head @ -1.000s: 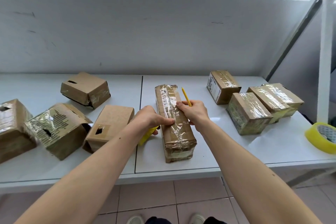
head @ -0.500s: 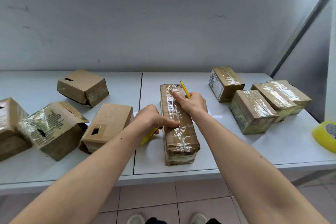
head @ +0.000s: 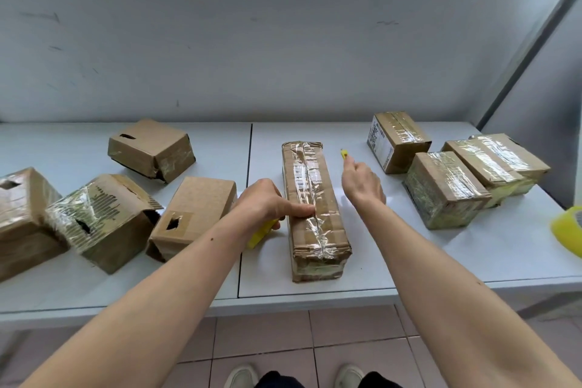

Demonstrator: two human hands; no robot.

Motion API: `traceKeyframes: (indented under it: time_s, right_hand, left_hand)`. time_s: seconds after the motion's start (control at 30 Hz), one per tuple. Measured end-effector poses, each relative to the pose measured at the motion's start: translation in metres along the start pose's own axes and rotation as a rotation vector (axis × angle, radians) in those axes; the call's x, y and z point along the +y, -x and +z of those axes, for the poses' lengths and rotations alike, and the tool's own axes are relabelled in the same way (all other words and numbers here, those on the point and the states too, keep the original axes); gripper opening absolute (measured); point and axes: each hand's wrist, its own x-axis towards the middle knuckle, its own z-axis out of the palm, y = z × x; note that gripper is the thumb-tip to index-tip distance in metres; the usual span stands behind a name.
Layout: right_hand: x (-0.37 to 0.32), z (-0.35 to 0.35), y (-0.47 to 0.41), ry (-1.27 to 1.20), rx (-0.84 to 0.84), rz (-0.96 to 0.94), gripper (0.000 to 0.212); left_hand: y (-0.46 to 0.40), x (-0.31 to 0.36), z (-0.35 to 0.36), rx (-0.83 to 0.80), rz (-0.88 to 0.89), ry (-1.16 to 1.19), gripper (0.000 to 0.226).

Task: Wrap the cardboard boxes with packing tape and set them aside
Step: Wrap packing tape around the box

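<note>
white table (head: pixel 409 264) | grey wall (head: pixel 283 50) behind | tiled floor (head: pixel 283 337) | shoes, seemingly (head: pixel 241 376)

The white surface (head: pixel 409 264) is two panels meeting at a dark seam just left of centre. On the left panel lie four cardboard boxes (head: pixel 192 214), some open or torn, one partly wrapped in shiny tape. On the right panel a long taped box (head: pixel 315 208) lies lengthwise near the seam. Far right stand three taped boxes (head: pixel 444 192) close together. A yellow tape roll (head: pixel 568 230) sits at the right edge.
</note>
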Motion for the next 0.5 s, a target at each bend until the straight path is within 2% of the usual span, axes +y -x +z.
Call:
traceKeyframes:
  time_s: [0.13, 0.2, 0.27, 0.3, 0.37, 0.43, 0.5]
  right_hand:
    - [0.031, -0.016, 0.014, 0.209, -0.088, -0.039, 0.053]
    - [0.019, -0.023, 0.024, 0.206, 0.019, -0.198, 0.045]
    - [-0.007, -0.028, 0.041, 0.058, 0.065, -0.449, 0.036]
    - [-0.019, -0.027, 0.052, 0.009, 0.008, -0.56, 0.032]
    - [-0.029, -0.016, 0.066, 0.116, -0.165, -0.702, 0.03]
    - [-0.022, -0.004, 0.072, 0.269, -0.282, -0.719, 0.038]
    - [-0.014, 0.002, 0.073, 0.23, -0.313, -0.68, 0.042]
  left_hand:
    - [0.012, -0.002, 0.001, 0.073, 0.041, -0.046, 0.061]
    - [0.019, -0.003, 0.002, 0.123, 0.056, -0.077, 0.06]
    - [0.024, -0.005, 0.005, 0.181, 0.058, -0.117, 0.061]
    - [0.026, -0.005, 0.006, 0.205, 0.055, -0.146, 0.064]
    - [0.026, -0.004, 0.008, 0.227, 0.034, -0.218, 0.068]
    - [0.027, -0.001, 0.007, 0.239, 0.006, -0.301, 0.072]
    - [0.029, 0.002, 0.003, 0.256, -0.019, -0.372, 0.081]
